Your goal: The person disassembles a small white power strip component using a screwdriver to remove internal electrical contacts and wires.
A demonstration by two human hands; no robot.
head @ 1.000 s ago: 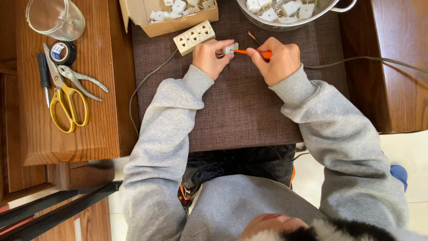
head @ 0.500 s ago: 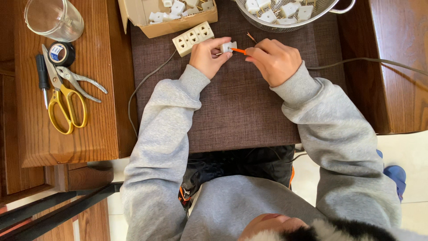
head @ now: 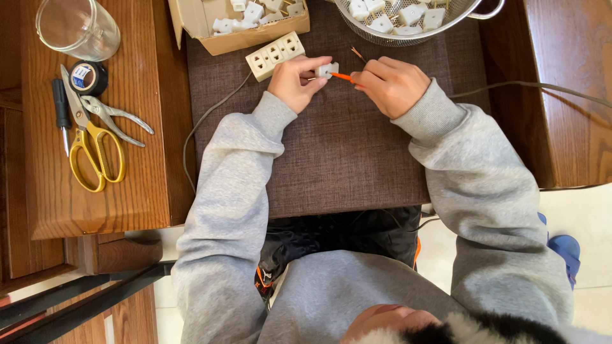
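My left hand [head: 294,81] pinches a small white plug part [head: 327,69] over the brown mat [head: 344,159]. My right hand [head: 392,83] grips an orange-handled screwdriver [head: 343,77], its tip set against the white part. Just left of my left hand lies a cream power strip [head: 275,55] with a grey cord trailing off it. Both grey sleeves reach in from below.
A cardboard box [head: 237,25] and a metal colander [head: 408,19], both with several white parts, stand at the far edge. On the wooden surface to the left lie yellow scissors [head: 95,150], pliers [head: 118,118], a black tape roll [head: 87,78], a dark screwdriver [head: 62,111] and a glass jar [head: 76,27].
My hands have stayed close together on the white part, and the screwdriver stays at the part with slight shifts of the right hand. Nothing else on the table has moved.
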